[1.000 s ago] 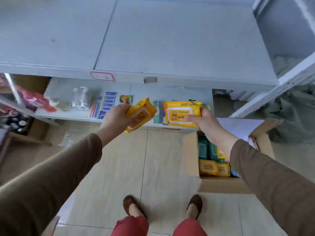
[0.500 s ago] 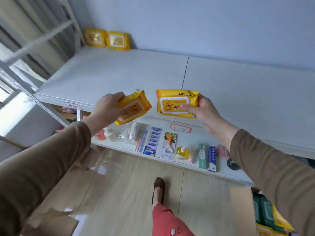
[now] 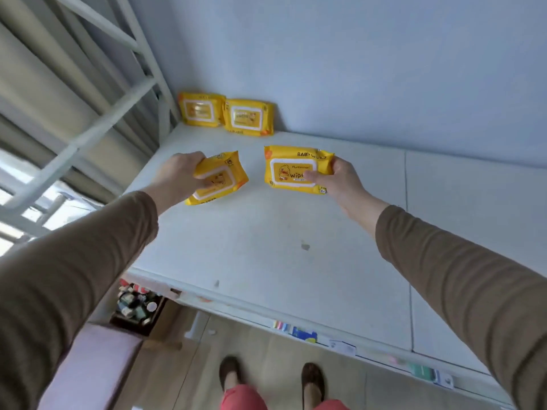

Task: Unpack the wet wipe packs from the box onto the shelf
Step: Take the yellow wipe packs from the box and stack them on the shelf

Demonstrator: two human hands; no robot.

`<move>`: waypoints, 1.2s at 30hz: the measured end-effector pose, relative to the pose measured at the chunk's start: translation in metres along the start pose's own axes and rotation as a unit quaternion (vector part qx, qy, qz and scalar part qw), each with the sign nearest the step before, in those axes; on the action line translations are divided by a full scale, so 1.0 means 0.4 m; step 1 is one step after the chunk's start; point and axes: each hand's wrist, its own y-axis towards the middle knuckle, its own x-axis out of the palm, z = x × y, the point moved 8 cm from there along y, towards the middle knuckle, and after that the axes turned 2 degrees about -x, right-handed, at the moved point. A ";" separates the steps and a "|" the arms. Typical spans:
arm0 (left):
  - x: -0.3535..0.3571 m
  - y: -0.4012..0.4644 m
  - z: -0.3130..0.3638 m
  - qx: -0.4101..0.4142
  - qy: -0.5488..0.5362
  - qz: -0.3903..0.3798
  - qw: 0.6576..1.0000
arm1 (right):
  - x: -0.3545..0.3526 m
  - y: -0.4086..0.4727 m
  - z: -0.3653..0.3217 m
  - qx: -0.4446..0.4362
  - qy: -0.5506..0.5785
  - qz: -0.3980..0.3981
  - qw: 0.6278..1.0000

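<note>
I see the white shelf [image 3: 296, 261] mostly bare: two stocked packs [image 3: 225, 115] lean on the back wall. My left hand [image 3: 180, 176] grips a tilted pack [image 3: 219, 180], my right hand [image 3: 340, 180] a second pack [image 3: 296, 170]; both apparently unplaced. Box unseen.

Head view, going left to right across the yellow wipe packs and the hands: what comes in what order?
left hand → left-hand pack → right-hand pack → right hand. Behind them, against the wall: left standing pack → right standing pack.
</note>
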 end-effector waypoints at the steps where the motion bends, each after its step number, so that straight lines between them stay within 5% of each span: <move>1: -0.010 0.045 -0.021 0.005 0.004 0.000 1.000 | 0.029 0.041 -0.005 0.001 0.003 0.002 1.000; 17: -0.018 0.644 -0.190 0.177 0.020 -0.095 0.979 | 0.320 0.492 0.032 0.047 0.002 0.102 0.994; 28: -0.024 0.715 -0.182 0.225 0.073 0.037 0.971 | 0.344 0.529 -0.005 -0.032 -0.214 0.212 0.953; 36: -0.033 0.582 -0.090 0.254 0.082 0.140 0.954 | 0.276 0.435 -0.013 0.033 -0.260 0.250 0.932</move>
